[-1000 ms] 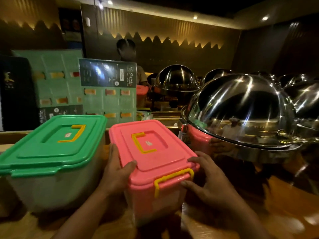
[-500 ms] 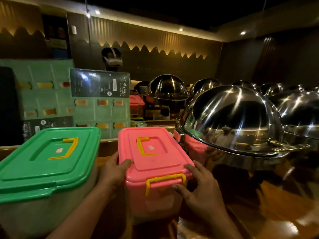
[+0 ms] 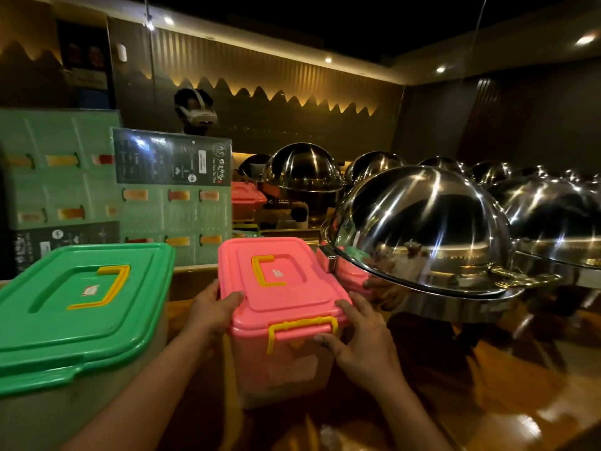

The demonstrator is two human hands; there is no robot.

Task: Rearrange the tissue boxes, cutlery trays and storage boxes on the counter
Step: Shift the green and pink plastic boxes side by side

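Observation:
A pink-lidded storage box [image 3: 279, 294] with yellow handle and yellow front clasp stands on the wooden counter [image 3: 507, 395] in the middle. My left hand [image 3: 211, 312] grips its left side, thumb on the lid edge. My right hand [image 3: 361, 340] holds its front right corner, fingers by the clasp. To the left stands a larger green-lidded storage box [image 3: 81, 307] with a yellow handle. No tissue boxes or cutlery trays are visible.
A large steel dome chafing dish [image 3: 422, 229] sits close to the right of the pink box, with more domes [image 3: 559, 219] behind. Green menu boards [image 3: 175, 196] stand upright behind the boxes. Another pink box [image 3: 245, 196] and a person wearing a headset [image 3: 195, 109] are beyond.
The pink box has slid away from me, toward the back of the counter beside the dome, with both hands staying on it. The view has tilted upward.

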